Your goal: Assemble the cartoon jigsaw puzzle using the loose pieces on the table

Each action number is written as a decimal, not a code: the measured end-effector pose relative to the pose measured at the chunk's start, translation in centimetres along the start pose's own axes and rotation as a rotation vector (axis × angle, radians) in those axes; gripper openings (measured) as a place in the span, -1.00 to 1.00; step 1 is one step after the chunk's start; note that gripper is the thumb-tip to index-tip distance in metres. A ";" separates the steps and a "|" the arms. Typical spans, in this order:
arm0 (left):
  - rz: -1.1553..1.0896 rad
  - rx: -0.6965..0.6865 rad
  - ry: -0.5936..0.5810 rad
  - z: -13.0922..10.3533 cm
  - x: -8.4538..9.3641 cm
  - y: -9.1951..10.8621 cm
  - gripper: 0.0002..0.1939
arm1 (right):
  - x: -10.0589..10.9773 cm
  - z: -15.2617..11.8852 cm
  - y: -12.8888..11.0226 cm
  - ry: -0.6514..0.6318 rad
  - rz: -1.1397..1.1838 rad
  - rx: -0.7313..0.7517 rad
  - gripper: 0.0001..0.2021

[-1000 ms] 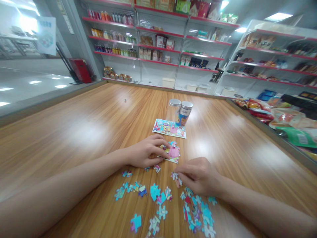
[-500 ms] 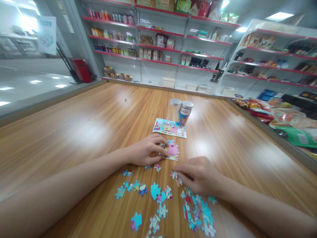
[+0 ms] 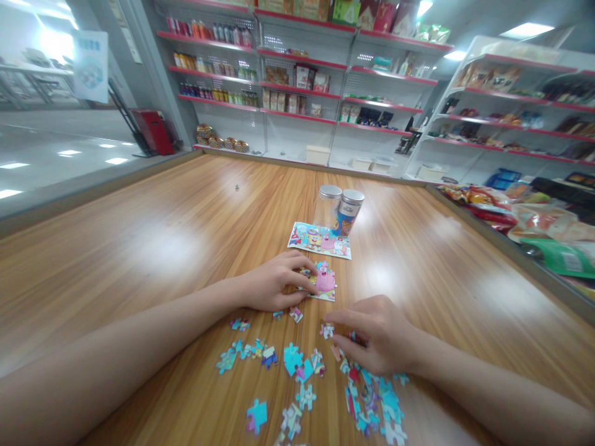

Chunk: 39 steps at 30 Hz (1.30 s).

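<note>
My left hand (image 3: 281, 282) lies with its fingers spread over a joined section of jigsaw puzzle (image 3: 326, 282), whose pink figure shows beyond the fingertips; its left portion is covered. At the right, my right hand (image 3: 372, 331) hovers or rests low over the table, thumb and index finger apart. Close to those fingertips lies a whitish puzzle piece (image 3: 327, 330), with a pinkish piece (image 3: 336, 354) below the thumb. Under and below this palm spreads a heap of mixed puzzle pieces (image 3: 372, 396), partly hidden. Beneath my left hand sits a small pink-and-white piece (image 3: 296, 314).
Behind the joined section lies a printed picture card (image 3: 318, 241) with cartoon figures. A clear jar (image 3: 328, 207) and a blue-labelled can (image 3: 348, 214) stand at its back edge. Loose pieces (image 3: 292, 359) spread across the front. Snack packets (image 3: 553, 232) line the right side.
My right thumb and index finger have parted, and the hand has shifted slightly down. The whitish and pinkish pieces near the fingertips now lie farther apart. My left hand stays put.
</note>
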<state>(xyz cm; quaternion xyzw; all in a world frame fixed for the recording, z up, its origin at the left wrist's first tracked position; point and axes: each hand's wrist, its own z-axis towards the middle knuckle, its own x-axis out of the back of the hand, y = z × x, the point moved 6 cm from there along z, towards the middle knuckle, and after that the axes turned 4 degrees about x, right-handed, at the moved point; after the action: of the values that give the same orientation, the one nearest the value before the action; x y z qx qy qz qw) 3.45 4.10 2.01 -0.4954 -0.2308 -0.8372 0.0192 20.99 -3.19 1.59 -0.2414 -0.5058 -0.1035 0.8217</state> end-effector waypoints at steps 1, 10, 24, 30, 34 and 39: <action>0.001 0.000 -0.001 0.0 0.0 0.0 -0.75 | 0.0 0.0 -0.1 -0.006 0.012 0.002 -0.73; 0.004 0.005 0.003 -0.1 0.0 -0.1 -0.76 | -0.1 0.1 0.1 0.011 0.073 0.007 -0.83; -0.004 0.010 0.004 -0.1 -0.1 -0.2 -0.75 | -0.2 -0.1 0.8 0.009 -0.079 -0.074 -0.82; -0.003 0.017 0.000 0.0 0.0 -0.1 -0.75 | 0.1 0.0 0.9 0.024 -0.043 -0.077 -0.77; -0.012 0.013 0.002 -0.1 -0.1 -0.2 -0.75 | 0.2 0.3 0.9 0.041 -0.028 -0.082 -0.81; -0.006 0.033 -0.015 -0.3 -0.3 -0.6 -0.75 | 0.2 0.2 1.7 0.018 -0.068 -0.168 -0.85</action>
<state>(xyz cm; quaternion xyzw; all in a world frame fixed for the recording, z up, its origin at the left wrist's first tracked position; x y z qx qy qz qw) 3.18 4.44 1.39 -0.5006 -0.2463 -0.8296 0.0231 21.63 -1.60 1.36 -0.2912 -0.4958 -0.1757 0.7991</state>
